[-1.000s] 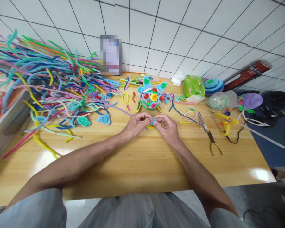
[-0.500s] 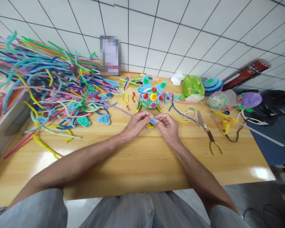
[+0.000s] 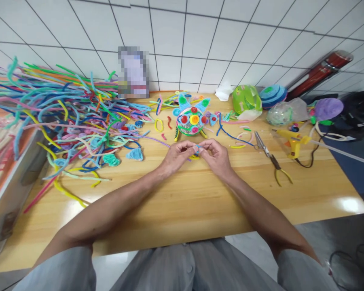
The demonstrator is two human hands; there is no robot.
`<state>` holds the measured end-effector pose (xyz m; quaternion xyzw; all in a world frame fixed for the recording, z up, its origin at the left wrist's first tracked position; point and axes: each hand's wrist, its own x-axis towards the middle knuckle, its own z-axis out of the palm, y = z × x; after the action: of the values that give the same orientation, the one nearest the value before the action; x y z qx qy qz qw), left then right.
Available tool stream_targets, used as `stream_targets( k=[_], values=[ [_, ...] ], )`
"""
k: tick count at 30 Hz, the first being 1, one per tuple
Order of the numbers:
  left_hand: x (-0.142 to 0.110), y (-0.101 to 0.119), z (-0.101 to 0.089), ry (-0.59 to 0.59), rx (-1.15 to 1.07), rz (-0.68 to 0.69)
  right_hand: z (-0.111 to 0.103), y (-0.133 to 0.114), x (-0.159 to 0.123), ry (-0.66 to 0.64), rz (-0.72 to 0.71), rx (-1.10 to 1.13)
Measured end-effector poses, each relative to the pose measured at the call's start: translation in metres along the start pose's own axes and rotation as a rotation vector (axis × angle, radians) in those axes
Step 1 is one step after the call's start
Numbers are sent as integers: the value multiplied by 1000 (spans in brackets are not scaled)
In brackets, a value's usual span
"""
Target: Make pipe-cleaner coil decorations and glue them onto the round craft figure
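My left hand [image 3: 181,156] and my right hand [image 3: 214,155] meet fingertip to fingertip above the middle of the wooden table. Both pinch a small blue pipe cleaner piece [image 3: 197,149], mostly covered by the fingers. Under them a bit of yellow pipe cleaner [image 3: 194,157] shows. Just beyond the hands stands a round pipe cleaner figure [image 3: 192,121] with blue and green ears, red and yellow discs and yellow-tipped legs. A purple pipe cleaner [image 3: 158,140] runs from the left toward my left hand.
A big heap of pipe cleaners [image 3: 75,109] covers the left side. Scissors [image 3: 261,143], yellow-handled pliers [image 3: 279,169] and a yellow glue gun [image 3: 293,141] lie at the right. Behind them are a green ball-like piece [image 3: 246,101] and a red cylinder [image 3: 324,72]. A tiled wall bounds the back.
The view has tilted and shifted slightly. My hands stay together on the blue piece, with only small finger movements; less of the blue shows now.
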<state>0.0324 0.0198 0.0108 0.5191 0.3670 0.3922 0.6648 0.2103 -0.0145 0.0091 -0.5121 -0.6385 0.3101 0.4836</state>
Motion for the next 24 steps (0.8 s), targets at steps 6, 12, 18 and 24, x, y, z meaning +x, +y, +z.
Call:
stream_targets(
  k=[6,12,18,24],
  values=[
    [-3,-4,3,40,-2,0,1,-4,1,17,-8,-16],
    [-2,-8,0,59,77,27,3,1,2,11,-15,-19],
    [-1,-17,-4,84,85,53,6,6,2,-17,-47,-9],
    [-4,-9,-7,45,101,80,1,1,4,-54,-108,-65]
  ],
)
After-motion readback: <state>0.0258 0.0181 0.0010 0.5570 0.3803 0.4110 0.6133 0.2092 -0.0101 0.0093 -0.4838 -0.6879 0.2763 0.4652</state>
